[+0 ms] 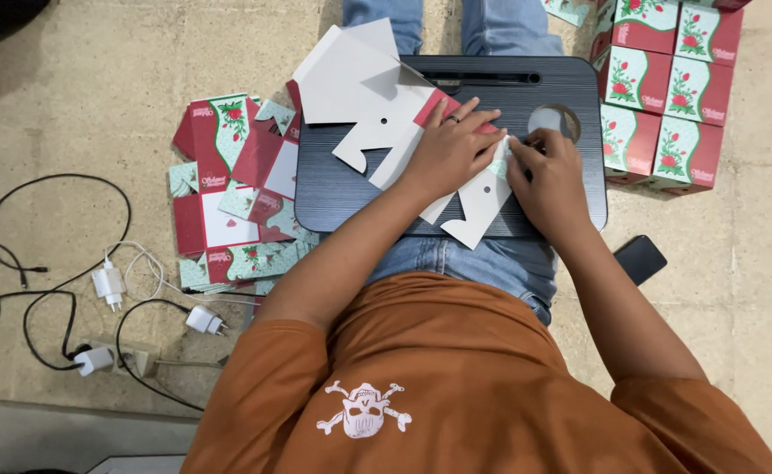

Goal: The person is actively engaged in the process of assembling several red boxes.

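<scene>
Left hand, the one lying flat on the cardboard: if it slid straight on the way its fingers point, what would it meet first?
Most likely the right hand: the left hand points that way, fingertips nearly touching it.

stacked boxes [667,88] cropped, phone [639,259] half-hidden

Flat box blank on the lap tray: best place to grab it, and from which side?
Probably the far-left panel of the flat box blank, approached from the left. That panel overhangs the lap tray edge, so fingers can pinch above and below it. The near end lies flat, pinned under the left hand and right hand, with no free edge there.
</scene>
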